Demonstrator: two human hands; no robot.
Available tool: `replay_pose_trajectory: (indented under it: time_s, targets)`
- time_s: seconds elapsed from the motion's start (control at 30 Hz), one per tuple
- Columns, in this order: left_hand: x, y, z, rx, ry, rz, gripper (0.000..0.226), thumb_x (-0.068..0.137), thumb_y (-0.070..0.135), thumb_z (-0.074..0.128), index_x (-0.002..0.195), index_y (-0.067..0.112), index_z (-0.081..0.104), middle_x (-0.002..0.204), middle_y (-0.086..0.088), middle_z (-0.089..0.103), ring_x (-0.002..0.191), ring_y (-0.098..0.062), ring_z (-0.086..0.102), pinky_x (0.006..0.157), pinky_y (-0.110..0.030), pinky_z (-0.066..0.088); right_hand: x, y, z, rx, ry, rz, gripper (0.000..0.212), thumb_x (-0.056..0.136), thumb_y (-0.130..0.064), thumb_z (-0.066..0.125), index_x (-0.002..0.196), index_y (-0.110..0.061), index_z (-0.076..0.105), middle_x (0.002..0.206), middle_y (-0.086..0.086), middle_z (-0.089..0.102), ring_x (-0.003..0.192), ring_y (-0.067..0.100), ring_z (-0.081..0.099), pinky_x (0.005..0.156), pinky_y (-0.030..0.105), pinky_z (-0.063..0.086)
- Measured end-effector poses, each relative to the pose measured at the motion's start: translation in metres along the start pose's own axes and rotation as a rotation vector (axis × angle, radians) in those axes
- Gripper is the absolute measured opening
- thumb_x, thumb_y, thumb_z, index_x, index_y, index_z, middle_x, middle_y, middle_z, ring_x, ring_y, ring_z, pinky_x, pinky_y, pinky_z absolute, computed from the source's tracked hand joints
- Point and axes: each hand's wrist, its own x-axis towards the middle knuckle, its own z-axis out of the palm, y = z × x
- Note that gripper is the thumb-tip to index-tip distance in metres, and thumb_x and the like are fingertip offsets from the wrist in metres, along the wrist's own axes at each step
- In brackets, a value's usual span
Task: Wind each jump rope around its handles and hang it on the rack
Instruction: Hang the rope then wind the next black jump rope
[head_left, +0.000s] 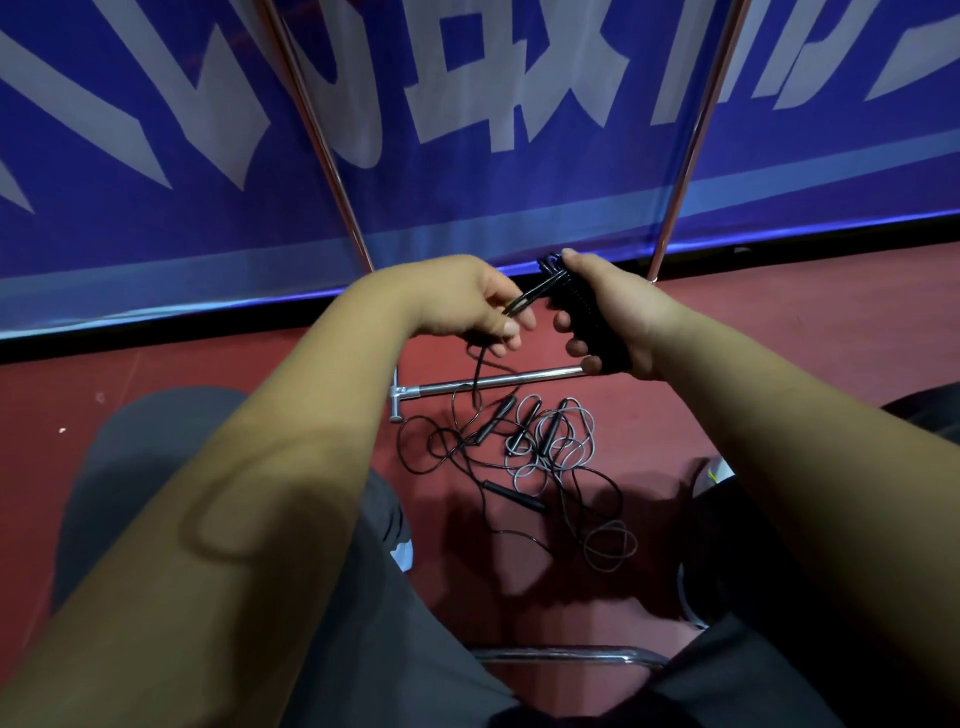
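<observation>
I judge the thin black jump-rope cord (535, 293) light and limp: my left hand (462, 299) pinches its loop, and my right hand (623, 317) grips the paired black handles (582, 306).

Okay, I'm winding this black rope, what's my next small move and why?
Probably pass the left hand round the wound handles for another turn: the right hand grips them, the left pinches the black rope, and slack hangs down to the floor.

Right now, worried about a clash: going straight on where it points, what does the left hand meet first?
Probably the black rope-wound handle bundle in the right hand; depth unclear.
</observation>
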Motion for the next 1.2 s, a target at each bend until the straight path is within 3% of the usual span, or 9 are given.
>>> replay_pose_trajectory:
  time_s: [0.2, 0.37, 0.5, 0.67, 0.73, 0.8, 0.97, 1.07, 1.2]
  targets:
    - [0.002, -0.009, 0.003, 0.18, 0.112, -0.114, 0.009, 0.093, 0.019, 0.082, 0.091, 0.011, 0.08, 0.086, -0.01, 0.081, 0.074, -0.014, 0.074, 0.064, -0.02, 0.06, -0.012, -0.004, 0.003, -0.029, -0.298, 0.108, 0.058, 0.099, -0.071, 0.046, 0.1, -0.015, 0.061, 0.074, -0.002, 0.051, 0.053, 0.017, 0.038, 0.052, 0.024, 0.023]
    - [0.009, -0.019, 0.007, 0.128, 0.072, -0.15, 0.016, 0.094, 0.02, 0.081, 0.106, 0.01, 0.078, 0.101, -0.012, 0.081, 0.095, -0.02, 0.079, 0.073, -0.027, 0.063, -0.017, 0.0, 0.005, -0.042, -0.493, 0.17, 0.058, 0.1, -0.065, 0.041, 0.091, -0.012, 0.064, 0.073, 0.004, 0.049, 0.049, 0.016, 0.038, 0.052, 0.024, 0.02]
    - [0.007, -0.02, 0.009, 0.105, 0.018, -0.118, 0.015, 0.098, 0.003, 0.068, 0.099, 0.016, 0.076, 0.099, -0.006, 0.08, 0.096, -0.02, 0.078, 0.081, -0.036, 0.065, -0.018, 0.004, 0.008, -0.075, -0.612, 0.204, 0.067, 0.099, -0.065, 0.042, 0.106, -0.006, 0.072, 0.072, 0.01, 0.053, 0.044, 0.016, 0.042, 0.05, 0.023, 0.024]
    - [0.004, -0.005, 0.008, 0.138, 0.102, -0.015, 0.017, 0.092, -0.001, 0.07, 0.096, 0.015, 0.075, 0.072, 0.006, 0.072, 0.063, -0.005, 0.066, 0.06, -0.02, 0.056, -0.023, 0.012, 0.015, -0.144, -0.728, 0.266, 0.064, 0.101, -0.062, 0.046, 0.132, -0.013, 0.072, 0.084, 0.014, 0.069, 0.044, 0.018, 0.047, 0.045, 0.019, 0.036]
    - [0.002, 0.001, 0.007, 0.156, 0.154, 0.038, 0.015, 0.086, 0.001, 0.078, 0.094, 0.014, 0.078, 0.076, 0.003, 0.075, 0.064, -0.005, 0.067, 0.061, -0.018, 0.055, -0.028, 0.014, 0.018, -0.223, -0.723, 0.276, 0.064, 0.104, -0.062, 0.041, 0.106, -0.012, 0.081, 0.083, 0.009, 0.074, 0.045, 0.016, 0.048, 0.044, 0.019, 0.035]
    - [0.0, 0.007, 0.006, 0.14, 0.195, 0.062, 0.016, 0.081, 0.003, 0.084, 0.091, 0.014, 0.08, 0.083, -0.003, 0.08, 0.069, -0.009, 0.07, 0.068, -0.023, 0.061, -0.028, 0.015, 0.018, -0.282, -0.697, 0.27, 0.07, 0.107, -0.062, 0.037, 0.097, -0.003, 0.073, 0.076, 0.004, 0.072, 0.047, 0.014, 0.047, 0.043, 0.02, 0.031]
    - [-0.001, 0.019, 0.004, 0.257, 0.358, 0.115, 0.02, 0.076, 0.003, 0.082, 0.083, 0.022, 0.081, 0.075, 0.007, 0.076, 0.064, -0.003, 0.067, 0.061, -0.02, 0.054, -0.016, 0.023, 0.017, -0.298, -0.472, 0.129, 0.06, 0.098, -0.068, 0.055, 0.115, -0.011, 0.057, 0.094, 0.012, 0.063, 0.056, 0.02, 0.047, 0.05, 0.023, 0.037]
    - [-0.001, 0.022, 0.001, 0.339, 0.403, 0.133, 0.02, 0.075, 0.009, 0.085, 0.082, 0.027, 0.08, 0.073, 0.019, 0.074, 0.066, 0.004, 0.066, 0.061, -0.013, 0.048, -0.012, 0.022, 0.016, -0.256, -0.389, 0.092, 0.059, 0.099, -0.07, 0.05, 0.125, -0.017, 0.052, 0.088, 0.006, 0.062, 0.057, 0.021, 0.048, 0.051, 0.025, 0.04]
    - [-0.004, 0.025, -0.004, 0.408, 0.424, 0.137, 0.02, 0.082, 0.013, 0.085, 0.093, 0.029, 0.082, 0.077, 0.021, 0.073, 0.07, 0.011, 0.065, 0.057, -0.005, 0.042, -0.004, 0.019, 0.011, -0.144, -0.276, 0.093, 0.07, 0.099, -0.081, 0.036, 0.118, -0.016, 0.054, 0.083, 0.002, 0.063, 0.056, 0.02, 0.049, 0.054, 0.026, 0.04]
